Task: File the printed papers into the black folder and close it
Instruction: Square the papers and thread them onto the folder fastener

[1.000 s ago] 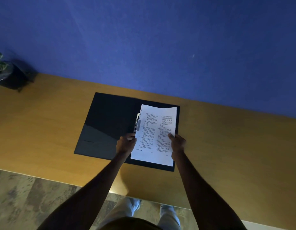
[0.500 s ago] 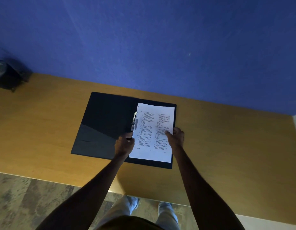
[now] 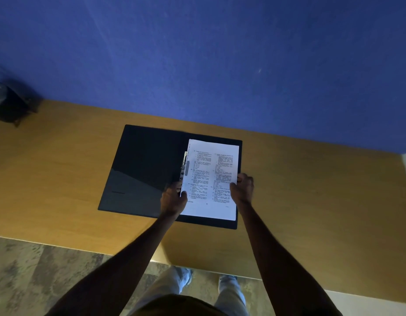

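Observation:
The black folder (image 3: 142,169) lies open and flat on the wooden table (image 3: 60,179). A stack of white printed papers (image 3: 211,179) rests on its right half, beside the metal clip (image 3: 184,165) at the spine. My left hand (image 3: 173,199) grips the papers' left edge near the clip. On the right edge, my right hand (image 3: 243,187) holds the stack, thumb on top of the page. The folder's left cover is bare and partly glossy.
A dark pot with a plant (image 3: 6,103) stands at the table's far left corner. The blue wall (image 3: 197,53) runs right behind the table. Below the near table edge, the patterned floor (image 3: 38,270) and my legs show.
The papers have come down and forward to lie flatter on the folder's right half, squared with its edges. Both hands stayed on the sheet's sides and moved with it.

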Available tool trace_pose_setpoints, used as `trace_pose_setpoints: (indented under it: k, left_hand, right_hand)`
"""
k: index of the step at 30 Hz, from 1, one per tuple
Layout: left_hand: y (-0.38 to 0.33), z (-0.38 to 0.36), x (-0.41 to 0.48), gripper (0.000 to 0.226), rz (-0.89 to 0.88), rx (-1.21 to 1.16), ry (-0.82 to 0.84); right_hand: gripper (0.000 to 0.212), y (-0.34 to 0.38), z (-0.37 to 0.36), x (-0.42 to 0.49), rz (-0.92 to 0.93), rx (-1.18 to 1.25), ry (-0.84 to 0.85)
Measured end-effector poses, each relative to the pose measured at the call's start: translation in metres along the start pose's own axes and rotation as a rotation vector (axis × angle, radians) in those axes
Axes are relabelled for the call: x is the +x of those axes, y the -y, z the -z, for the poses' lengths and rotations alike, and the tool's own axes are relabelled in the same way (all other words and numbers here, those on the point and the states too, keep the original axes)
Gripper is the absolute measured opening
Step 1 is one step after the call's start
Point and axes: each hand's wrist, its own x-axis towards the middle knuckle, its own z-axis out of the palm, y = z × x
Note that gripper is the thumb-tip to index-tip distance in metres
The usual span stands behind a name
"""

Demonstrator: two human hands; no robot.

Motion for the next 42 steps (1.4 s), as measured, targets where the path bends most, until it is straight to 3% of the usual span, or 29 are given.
trace_pose_setpoints:
  k: [15,19,24,27,31,35,39,42]
  left_hand:
    - [-0.001,-0.004,-0.012,0.054,0.004,-0.015,0.02]
    - [0.002,-0.003,-0.02,0.055,-0.06,-0.046,-0.072]
    - [0.002,0.0,-0.027,0.053,-0.152,-0.159,-0.206]
    - [-0.004,-0.005,-0.037,0.052,0.009,-0.372,-0.223]
    - [-0.015,-0.022,-0.052,0.052,0.456,-0.792,-0.294]
    - [-0.01,-0.034,-0.059,0.052,0.875,-0.986,-0.242]
    - [-0.013,-0.043,-0.063,0.052,0.969,-1.079,-0.188]
    - [-0.019,-0.047,-0.066,0.034,0.959,-1.12,-0.137]
  right_hand:
    - [0.041,0.001,0.009,0.006,-0.069,0.048,0.037]
    - [0.035,0.002,0.015,0.01,-0.056,0.012,0.071]
    - [0.019,0.005,0.017,0.016,0.004,-0.204,0.123]
    - [0.023,0.012,0.018,0.016,0.035,-0.316,0.135]
    - [0.042,0.028,0.021,0.026,0.192,-0.502,0.119]
    - [0.051,0.042,0.02,0.045,0.419,-0.626,0.185]
    - [0.057,0.05,0.011,0.056,0.557,-0.696,0.224]
    - [0.06,0.055,0.005,0.064,0.586,-0.707,0.214]
